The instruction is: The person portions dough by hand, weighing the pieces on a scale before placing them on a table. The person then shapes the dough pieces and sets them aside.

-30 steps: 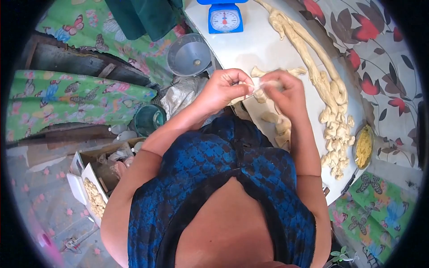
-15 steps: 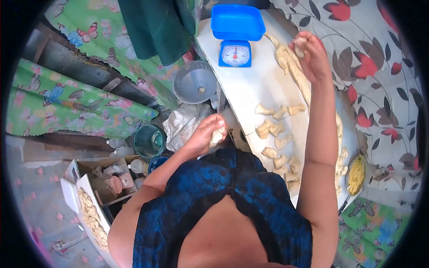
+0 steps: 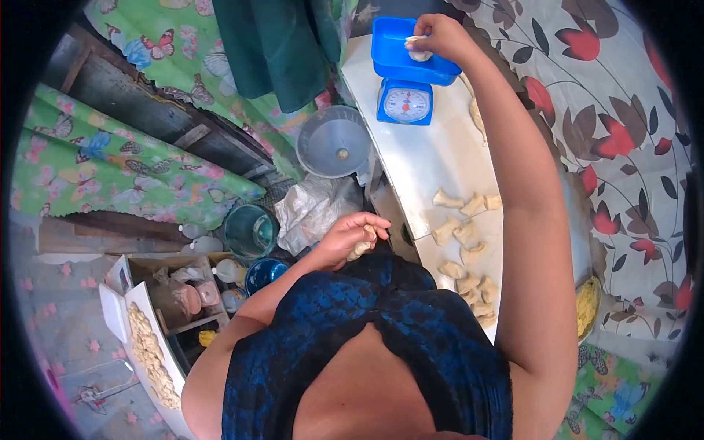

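Observation:
My right hand (image 3: pixel 440 38) is over the blue weighing pan (image 3: pixel 392 62), fingers pinched on a small piece of dough (image 3: pixel 419 50). Beneath the pan, the blue kitchen scale (image 3: pixel 405 103) shows its round white dial. My left hand (image 3: pixel 348 238) is in front of my body, off the table's edge, curled round another lump of dough (image 3: pixel 361 249) that partly shows between the fingers. Several cut dough pieces (image 3: pixel 469 233) lie on the white table (image 3: pixel 411 161). A longer strip of dough (image 3: pixel 477 117) is mostly hidden behind my right arm.
Left of the table are a grey basin (image 3: pixel 334 143), a crumpled plastic bag (image 3: pixel 315 209) and a green bucket (image 3: pixel 249 231). A tray of small dough pieces (image 3: pixel 150 352) sits at lower left. A bowl of yellow filling (image 3: pixel 587 308) is by the right edge.
My right hand has moved left from above the dough strip to the scale's pan, carrying its dough piece. My left hand stays near my body with its lump, fingers slightly shifted.

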The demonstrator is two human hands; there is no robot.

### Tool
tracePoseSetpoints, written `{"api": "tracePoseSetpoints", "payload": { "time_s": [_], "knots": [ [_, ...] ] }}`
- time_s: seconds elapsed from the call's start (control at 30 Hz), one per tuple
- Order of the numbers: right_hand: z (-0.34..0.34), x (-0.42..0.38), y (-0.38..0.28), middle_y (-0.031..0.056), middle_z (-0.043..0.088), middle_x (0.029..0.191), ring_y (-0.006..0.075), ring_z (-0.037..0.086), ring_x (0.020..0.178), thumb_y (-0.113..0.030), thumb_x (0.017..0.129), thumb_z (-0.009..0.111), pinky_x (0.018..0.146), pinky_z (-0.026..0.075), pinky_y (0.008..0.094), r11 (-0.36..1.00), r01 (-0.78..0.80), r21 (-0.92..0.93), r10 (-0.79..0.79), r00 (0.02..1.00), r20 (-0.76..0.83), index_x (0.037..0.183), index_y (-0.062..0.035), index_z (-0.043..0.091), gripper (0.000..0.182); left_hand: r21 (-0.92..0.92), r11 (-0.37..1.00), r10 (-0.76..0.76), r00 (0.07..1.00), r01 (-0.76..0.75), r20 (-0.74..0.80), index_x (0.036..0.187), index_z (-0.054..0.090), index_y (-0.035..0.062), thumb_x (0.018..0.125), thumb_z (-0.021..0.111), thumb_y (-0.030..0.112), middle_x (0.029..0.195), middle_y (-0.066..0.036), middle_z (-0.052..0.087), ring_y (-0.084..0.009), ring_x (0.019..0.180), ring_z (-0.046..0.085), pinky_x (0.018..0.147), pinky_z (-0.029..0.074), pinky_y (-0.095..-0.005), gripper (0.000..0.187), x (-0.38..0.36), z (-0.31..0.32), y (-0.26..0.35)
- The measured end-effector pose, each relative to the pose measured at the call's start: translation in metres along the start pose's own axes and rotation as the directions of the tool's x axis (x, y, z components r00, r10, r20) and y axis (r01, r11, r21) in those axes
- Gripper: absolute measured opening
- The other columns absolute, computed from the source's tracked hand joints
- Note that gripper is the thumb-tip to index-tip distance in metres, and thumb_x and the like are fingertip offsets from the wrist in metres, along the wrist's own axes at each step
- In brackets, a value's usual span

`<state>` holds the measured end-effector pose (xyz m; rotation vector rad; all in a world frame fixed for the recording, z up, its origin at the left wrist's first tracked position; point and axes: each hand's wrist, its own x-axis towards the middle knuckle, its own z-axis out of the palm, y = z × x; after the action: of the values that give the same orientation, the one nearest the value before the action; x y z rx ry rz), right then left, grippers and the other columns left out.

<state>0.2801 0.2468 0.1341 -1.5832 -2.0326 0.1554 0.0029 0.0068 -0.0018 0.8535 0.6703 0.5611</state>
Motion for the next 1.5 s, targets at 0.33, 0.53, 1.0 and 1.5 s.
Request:
{"api": "tracePoseSetpoints", "payload": {
  "time_s": [0.33,0.53,1.0,1.5],
  "knots": [
    [0.024,0.022,0.014,0.0137,0.066,0.087,0.0255,0.064,0.081,-0.014,0.070,0.065,0.075,0.048,0.0345,0.995,0.023,-0.099,-0.013,0.995,0.102,0.091,-0.0059,0.069,0.023,-0.009,0.999,-0.037,0.999,0.037,0.005,0.094,0.059,-0.0019,0.076,0.048,0.000,0.077,-0.005,0.057,-0.0114,0.070,0.053,0.067,0.043,-0.0230,0.021,0.000,-0.008,0.001],
    [0.029,0.025,0.016,0.0117,0.066,0.091,0.0222,0.063,0.084,-0.011,0.074,0.063,0.077,0.047,0.0315,1.000,0.001,-0.020,0.000,0.997,0.076,0.097,-0.0034,0.066,0.025,0.010,0.998,-0.056,0.998,0.057,-0.018,0.094,0.059,-0.0023,0.076,0.047,-0.001,0.077,-0.005,0.057,-0.0117,0.071,0.053,0.067,0.043,-0.0236,0.021,-0.002,-0.008,0.002],
    [-0.028,-0.002,-0.018,0.0152,0.065,0.075,0.0226,0.063,0.069,-0.018,0.072,0.057,0.065,0.049,0.0324,0.968,0.053,0.244,-0.012,0.986,-0.167,0.087,-0.0006,0.066,0.024,0.018,0.999,-0.047,0.999,0.047,-0.008,0.093,0.060,-0.0014,0.086,0.050,0.014,0.071,-0.002,0.052,-0.0102,0.066,0.050,0.061,0.041,-0.0217,0.019,-0.006,0.001,0.001],
    [-0.014,0.002,-0.002,0.0162,0.065,0.079,0.0255,0.063,0.073,-0.016,0.070,0.060,0.069,0.049,0.0344,0.974,0.062,0.216,-0.034,0.991,-0.133,0.086,-0.0019,0.067,0.023,0.061,0.997,-0.051,0.999,0.051,-0.006,0.093,0.061,0.0009,0.087,0.051,0.014,0.070,0.000,0.053,-0.0072,0.065,0.048,0.061,0.039,-0.0201,0.018,-0.009,0.003,0.002]
  ]
}}
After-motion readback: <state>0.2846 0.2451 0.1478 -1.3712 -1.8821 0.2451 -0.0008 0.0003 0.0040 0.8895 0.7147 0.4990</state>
